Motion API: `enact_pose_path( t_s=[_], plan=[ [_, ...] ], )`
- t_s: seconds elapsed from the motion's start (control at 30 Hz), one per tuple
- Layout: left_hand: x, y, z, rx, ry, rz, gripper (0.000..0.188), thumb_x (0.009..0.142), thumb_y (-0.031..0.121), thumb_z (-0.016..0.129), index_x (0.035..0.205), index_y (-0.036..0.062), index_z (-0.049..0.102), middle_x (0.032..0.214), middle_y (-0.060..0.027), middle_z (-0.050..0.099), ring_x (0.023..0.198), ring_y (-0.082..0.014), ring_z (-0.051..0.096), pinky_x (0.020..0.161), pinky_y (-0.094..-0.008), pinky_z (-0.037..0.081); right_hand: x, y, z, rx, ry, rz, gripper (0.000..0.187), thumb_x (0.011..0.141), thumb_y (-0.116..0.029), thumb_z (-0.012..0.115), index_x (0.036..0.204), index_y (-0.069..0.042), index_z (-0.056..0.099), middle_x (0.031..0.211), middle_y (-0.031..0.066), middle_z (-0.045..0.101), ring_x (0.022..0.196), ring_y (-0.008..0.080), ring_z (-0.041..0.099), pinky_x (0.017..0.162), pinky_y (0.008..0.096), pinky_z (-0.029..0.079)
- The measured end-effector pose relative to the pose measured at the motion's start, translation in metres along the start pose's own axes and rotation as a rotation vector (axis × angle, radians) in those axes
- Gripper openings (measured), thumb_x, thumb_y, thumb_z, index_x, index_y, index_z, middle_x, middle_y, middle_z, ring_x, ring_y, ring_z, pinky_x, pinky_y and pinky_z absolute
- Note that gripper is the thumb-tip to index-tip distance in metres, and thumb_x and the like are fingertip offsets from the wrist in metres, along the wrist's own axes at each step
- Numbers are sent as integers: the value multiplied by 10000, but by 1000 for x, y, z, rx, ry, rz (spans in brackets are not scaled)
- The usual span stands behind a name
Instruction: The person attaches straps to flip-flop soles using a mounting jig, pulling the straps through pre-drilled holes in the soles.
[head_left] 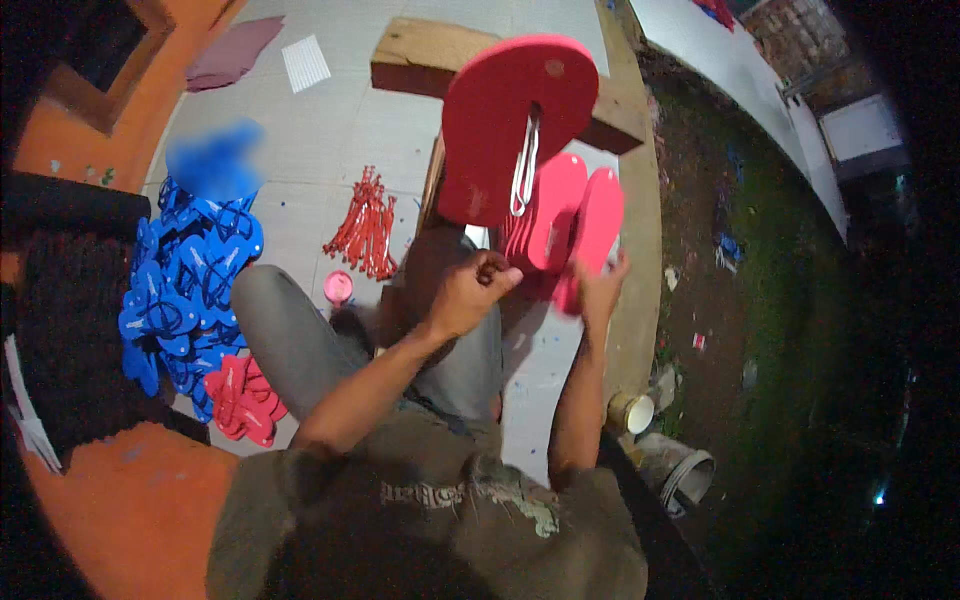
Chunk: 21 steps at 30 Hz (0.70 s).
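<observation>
My right hand (600, 291) grips the heel end of a pink flip-flop sole (598, 215), tilted beside a stack of similar pink soles (556, 205). Closer to my lap, my left hand (470, 296) is closed with its fingers curled; whatever they may hold is too small to make out. Above both hands a large red sole-shaped board (490, 125) rests on a wooden block (430, 52). A long metal loop (526, 165) stands out from a slot in that board. Red straps (365, 225) lie in a bundle on the floor to the left.
Blue flip-flops (195, 290) form a big heap at left, with several pink-red flip-flops (243, 398) at its near end. A small pink tub (338, 287) stands by my knee. Beyond the ledge at right lies dark ground (720, 300); buckets (688, 478) sit near it.
</observation>
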<state>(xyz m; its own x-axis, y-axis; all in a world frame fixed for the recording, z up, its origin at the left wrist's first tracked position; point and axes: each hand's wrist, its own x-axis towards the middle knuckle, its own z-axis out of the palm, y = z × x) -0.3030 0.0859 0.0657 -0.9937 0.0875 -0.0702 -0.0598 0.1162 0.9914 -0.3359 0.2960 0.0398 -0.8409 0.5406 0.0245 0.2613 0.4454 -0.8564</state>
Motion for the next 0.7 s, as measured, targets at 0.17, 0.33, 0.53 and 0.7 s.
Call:
enact_pose_path(
  t_s=[0.17,0.33,0.53,0.7],
  plan=[
    [-3,4,11,108,-14,-93,385,784,306,602,1018,7,535,833,-122,617,746,-196,595,690,-326,456,-145,-28,-5,134,-305,-68,870,544,-233,790,1232,-1,311,1048,130,464,951,216,471,818,309,394],
    [-31,36,-38,16,-212,95,335,796,258,592,1015,12,530,881,-165,582,792,-242,581,716,-330,440,-99,-86,-12,535,-513,-33,628,654,-223,741,1160,-9,437,1038,96,520,936,168,502,806,297,408],
    [-12,95,-79,149,-182,535,315,718,191,668,916,-19,542,849,-134,552,777,-273,566,685,-329,462,-88,-144,-14,524,-540,-428,228,674,-151,675,850,-25,607,807,89,615,769,228,587,725,318,458],
    [11,117,-99,65,-224,867,280,620,24,698,874,17,580,862,-108,557,752,-253,592,642,-334,497,-61,-190,-23,484,-708,-973,191,672,-107,630,852,-42,620,900,98,622,794,239,586,728,349,464]
  ],
)
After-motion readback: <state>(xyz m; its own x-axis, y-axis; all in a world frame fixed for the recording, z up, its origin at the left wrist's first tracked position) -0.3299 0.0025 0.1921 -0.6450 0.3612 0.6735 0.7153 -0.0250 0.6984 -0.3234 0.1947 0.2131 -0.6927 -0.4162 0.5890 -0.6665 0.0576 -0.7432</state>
